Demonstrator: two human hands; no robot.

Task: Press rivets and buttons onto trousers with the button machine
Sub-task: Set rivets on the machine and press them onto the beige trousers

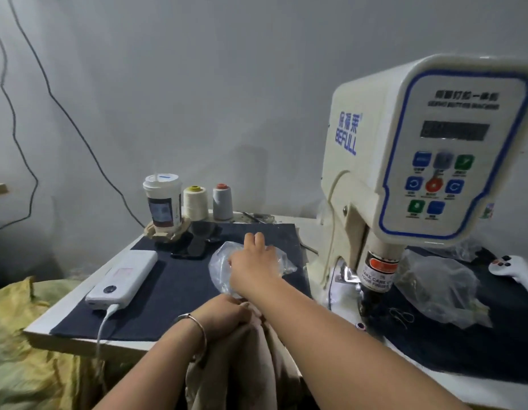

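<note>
Yellow sacking [23, 344] lies crumpled at the far left, below the table edge. On the table [67, 303] a dark cloth mat [168, 291] carries a white power bank [124, 278] with a white cable [104, 324] plugged into its near end. Farther back stand a lidded paper cup [162, 199] in a cardboard holder, a cream thread cone [195, 202] and a grey thread cone [222, 201], with a black phone [192, 248] lying in front of them. At the near edge the left hand [221, 316], a bangle [197, 332] on its wrist, grips the bunched beige trousers [242, 365], which hang down off the table. Just beyond it the right hand [252, 257] reaches across to a clear plastic bag [224, 270] on the mat, its fingers curled into the plastic. Right of the bag stands the cream button machine [419, 149] with its blue-edged control panel, well apart from the trousers. A second crumpled plastic bag [437, 291] and a white handheld device [511, 267] lie on dark fabric at the far right.
</note>
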